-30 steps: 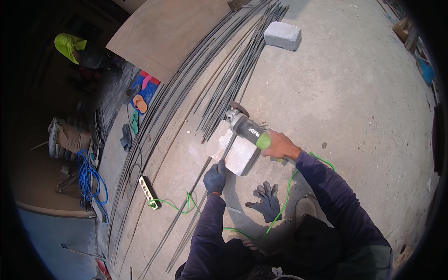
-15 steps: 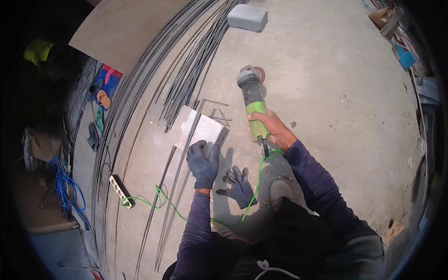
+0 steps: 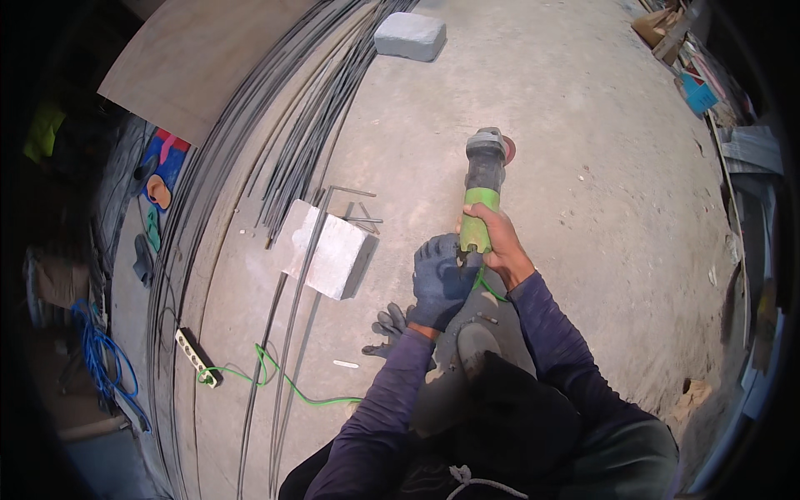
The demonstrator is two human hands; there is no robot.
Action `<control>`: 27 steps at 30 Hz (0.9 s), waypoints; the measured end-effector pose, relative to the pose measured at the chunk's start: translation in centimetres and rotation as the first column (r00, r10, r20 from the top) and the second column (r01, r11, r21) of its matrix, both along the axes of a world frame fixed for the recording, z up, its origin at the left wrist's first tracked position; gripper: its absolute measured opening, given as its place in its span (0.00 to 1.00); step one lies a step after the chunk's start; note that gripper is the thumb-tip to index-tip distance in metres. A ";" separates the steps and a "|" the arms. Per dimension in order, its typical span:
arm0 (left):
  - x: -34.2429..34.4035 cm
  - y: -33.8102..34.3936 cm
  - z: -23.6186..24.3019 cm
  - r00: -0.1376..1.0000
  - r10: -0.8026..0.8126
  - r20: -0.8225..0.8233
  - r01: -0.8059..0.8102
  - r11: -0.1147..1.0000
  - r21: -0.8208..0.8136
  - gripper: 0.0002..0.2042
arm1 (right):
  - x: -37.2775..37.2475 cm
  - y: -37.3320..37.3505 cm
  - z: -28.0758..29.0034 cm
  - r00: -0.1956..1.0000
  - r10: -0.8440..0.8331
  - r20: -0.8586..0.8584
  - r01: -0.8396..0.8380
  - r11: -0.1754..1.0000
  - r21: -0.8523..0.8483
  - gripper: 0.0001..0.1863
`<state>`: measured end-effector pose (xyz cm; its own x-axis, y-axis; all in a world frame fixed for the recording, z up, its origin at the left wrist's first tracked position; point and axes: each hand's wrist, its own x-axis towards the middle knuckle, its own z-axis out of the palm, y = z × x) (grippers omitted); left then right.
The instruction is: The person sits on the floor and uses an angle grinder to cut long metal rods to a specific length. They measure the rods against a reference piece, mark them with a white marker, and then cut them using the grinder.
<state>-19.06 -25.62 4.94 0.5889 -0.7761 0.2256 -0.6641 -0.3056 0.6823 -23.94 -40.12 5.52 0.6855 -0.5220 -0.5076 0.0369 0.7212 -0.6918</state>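
Note:
My right hand [image 3: 496, 240], bare, grips the green body of an angle grinder [image 3: 483, 173], its disc pointing away from me. My left hand [image 3: 443, 279], in a dark glove, is curled at the grinder's tail where the green cord leaves; what its fingers hold is hidden. A loose dark glove [image 3: 387, 329] lies partly behind that wrist. Left of my hands a pale block [image 3: 337, 271] carries long thin steel rods [image 3: 296, 333], one with a bent end. Short rod pieces [image 3: 367, 221] lie at its far edge.
Bundled rods [image 3: 317, 117], a plywood sheet [image 3: 183, 58] and a grey block [image 3: 408, 33] lie ahead. At left are sandals [image 3: 158, 192], a power strip [image 3: 193, 357] with green cable, blue hose [image 3: 108, 358], and someone in yellow [image 3: 42, 133]. Clutter [image 3: 700, 92] lines the right edge.
The grinder has come off the rods on the block and turned upright in my right hand. My left hand has left the rod and moved right to the grinder's tail.

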 end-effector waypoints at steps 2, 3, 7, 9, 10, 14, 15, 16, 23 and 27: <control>-0.6 -0.3 -0.3 0.998 0.036 -0.060 -0.039 0.998 -0.054 0.14 | -0.2 -0.1 -0.1 1.000 -0.011 -0.027 0.010 0.999 -0.042 0.16; -1.0 -0.3 -0.5 0.994 0.055 -0.091 -0.063 0.995 -0.082 0.14 | -0.3 -0.1 -0.1 0.999 -0.017 -0.050 0.014 0.997 -0.070 0.16; 0.1 1.3 0.5 0.977 -0.035 -0.210 0.039 0.999 0.014 0.19 | -0.7 0.1 0.1 0.989 0.022 -0.146 -0.052 0.977 -0.205 0.18; 1.3 1.9 -0.2 0.913 0.022 -0.408 -0.014 1.000 0.022 0.25 | -1.4 0.4 0.8 0.979 0.069 -0.192 -0.122 0.953 -0.279 0.22; 1.5 1.7 0.2 0.807 0.083 -0.584 -0.096 0.995 0.009 0.25 | -1.9 0.8 0.6 0.976 0.074 -0.207 -0.142 0.932 -0.333 0.23; 3.8 0.2 -0.5 0.674 0.218 -0.706 -0.166 0.976 0.143 0.25 | -2.9 2.8 0.4 0.929 0.150 -0.338 -0.338 0.716 -0.610 0.28; 4.4 -0.4 -0.7 0.687 0.241 -0.686 -0.138 0.970 0.202 0.25 | -2.6 3.5 0.6 0.898 0.189 -0.396 -0.414 0.668 -0.619 0.30; 4.5 -1.3 -0.1 0.642 0.225 -0.732 -0.142 0.974 0.175 0.24 | -2.8 4.3 1.1 0.854 0.195 -0.482 -0.488 0.621 -0.613 0.31; 2.8 0.7 -0.8 0.173 -0.064 -0.983 -0.459 0.878 -0.138 0.10 | -4.3 5.6 2.0 0.842 0.421 -0.338 -0.524 0.786 -0.328 0.41; 1.8 -0.2 -0.5 0.244 -0.091 -0.966 -0.250 0.956 -0.153 0.11 | -6.7 3.7 2.1 0.849 0.519 -0.102 -0.527 0.846 -0.080 0.30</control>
<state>-17.27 -25.86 4.44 0.5487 -0.7330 -0.4021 0.5540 -0.0415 0.8315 -30.60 -36.38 7.59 0.8342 -0.1480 -0.5313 -0.3793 0.5454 -0.7475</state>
